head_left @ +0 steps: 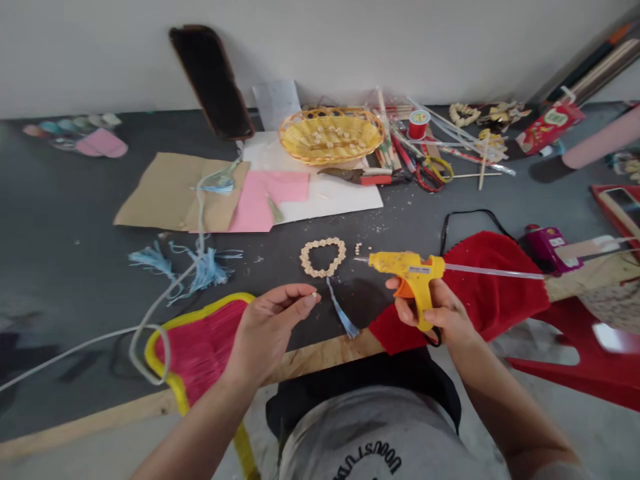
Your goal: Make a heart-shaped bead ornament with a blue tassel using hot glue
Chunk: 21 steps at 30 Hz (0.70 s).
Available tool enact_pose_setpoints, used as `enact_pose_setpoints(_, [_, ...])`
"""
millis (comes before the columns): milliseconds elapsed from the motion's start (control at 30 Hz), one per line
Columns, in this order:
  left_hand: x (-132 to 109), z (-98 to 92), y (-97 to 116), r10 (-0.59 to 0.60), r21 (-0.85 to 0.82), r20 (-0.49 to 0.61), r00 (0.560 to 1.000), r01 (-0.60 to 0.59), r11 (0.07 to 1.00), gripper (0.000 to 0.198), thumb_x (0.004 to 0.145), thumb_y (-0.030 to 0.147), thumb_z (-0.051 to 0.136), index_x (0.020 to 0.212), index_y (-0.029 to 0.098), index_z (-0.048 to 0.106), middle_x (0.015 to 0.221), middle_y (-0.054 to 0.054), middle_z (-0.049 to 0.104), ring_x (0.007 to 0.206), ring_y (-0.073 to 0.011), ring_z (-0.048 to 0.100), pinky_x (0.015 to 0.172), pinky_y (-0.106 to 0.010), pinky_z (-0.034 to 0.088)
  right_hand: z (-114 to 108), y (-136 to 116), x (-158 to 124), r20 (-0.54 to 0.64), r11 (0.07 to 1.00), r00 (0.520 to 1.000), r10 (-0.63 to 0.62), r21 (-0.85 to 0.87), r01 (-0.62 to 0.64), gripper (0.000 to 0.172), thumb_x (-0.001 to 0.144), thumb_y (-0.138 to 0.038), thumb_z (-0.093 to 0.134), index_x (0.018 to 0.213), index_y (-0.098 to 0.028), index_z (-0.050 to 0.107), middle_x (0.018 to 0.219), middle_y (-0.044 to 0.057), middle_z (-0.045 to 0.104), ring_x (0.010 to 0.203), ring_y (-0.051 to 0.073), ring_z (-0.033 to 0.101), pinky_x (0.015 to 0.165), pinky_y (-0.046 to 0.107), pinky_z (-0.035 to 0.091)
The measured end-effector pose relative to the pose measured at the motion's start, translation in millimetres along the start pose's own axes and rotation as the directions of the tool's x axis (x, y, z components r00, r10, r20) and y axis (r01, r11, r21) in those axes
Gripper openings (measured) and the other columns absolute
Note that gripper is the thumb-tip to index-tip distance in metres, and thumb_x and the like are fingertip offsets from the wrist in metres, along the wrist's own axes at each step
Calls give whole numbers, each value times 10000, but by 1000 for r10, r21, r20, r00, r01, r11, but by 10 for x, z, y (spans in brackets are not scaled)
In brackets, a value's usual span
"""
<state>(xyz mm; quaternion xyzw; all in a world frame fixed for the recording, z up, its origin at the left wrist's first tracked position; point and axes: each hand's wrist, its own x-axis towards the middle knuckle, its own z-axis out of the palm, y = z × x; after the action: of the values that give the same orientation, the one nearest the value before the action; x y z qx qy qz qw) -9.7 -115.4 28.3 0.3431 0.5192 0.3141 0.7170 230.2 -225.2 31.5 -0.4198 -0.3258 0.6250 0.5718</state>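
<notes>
- Dark gray surface (75,280) with a wooden front edge; its back edge meets a pale wall (120,53).
- The left hand (273,327), over the front edge, has its grip pinched around a small white piece (315,295) between thumb and fingertips.
- The right hand (445,313), farther right along that edge, has its grip wrapped around the handle of a yellow glue gun (403,262). The nozzle points left; a clear glue stick (500,271) juts from the back.
- Between the hands and slightly beyond them, nearer the front edge than the back, lies a heart-shaped loop (305,261) of pale pieces, a blue tassel (343,317) trailing from it toward the front edge.
- Near the middle of the back edge, a yellow basket (330,158) holds small pale pieces; pliers (375,177) and scissors (430,177) lie just in front and to the right.
- Left of the basket, a phone (213,83) leans against the wall, behind brown paper (165,193) and pink paper (255,203).
- Red cloth (500,293) lies at the front edge, toward the right.
</notes>
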Motion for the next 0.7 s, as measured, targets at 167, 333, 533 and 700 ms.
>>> enact_pose_setpoints(167, [20,-55,-63,46,52,56,997,-49,997,242,613,325,878,789,199,770,692,11,721,661,-61,631,688,-138,515,-110,26,-10,-250,990,968,-34,-139,-1,297,882,-427,575,1066,-220,681,861,74,686,587,142,504,518,305,430])
enact_pose_setpoints(333, [11,-90,-69,143,300,48,989,-151,942,171,702,326,803,824,211,769,781,-4,749,707,-93,648,656,-172,510,-309,-82,-28,-458,970,888,-26,-227,-88,309,919,-471,554,1032,-209,673,1049,119,705,594,135,568,540,319,461])
enact_pose_setpoints(533, [7,-103,-97,323,606,150,935,-345,716,76,793,277,711,836,235,760,791,13,746,701,-117,657,633,-204,515,-571,-278,-6,-588,797,809,-26,-501,-338,393,898,-539,572,1046,-176,606,863,118,694,646,176,645,600,335,491])
enact_pose_setpoints(700, [85,-117,-122,453,665,286,844,-515,540,77,848,236,670,854,233,747,845,3,740,781,-131,674,727,-237,544,-694,-459,-99,-608,115,770,-195,-794,-597,237,911,-436,585,947,-211,649,799,84,700,725,208,648,637,338,437])
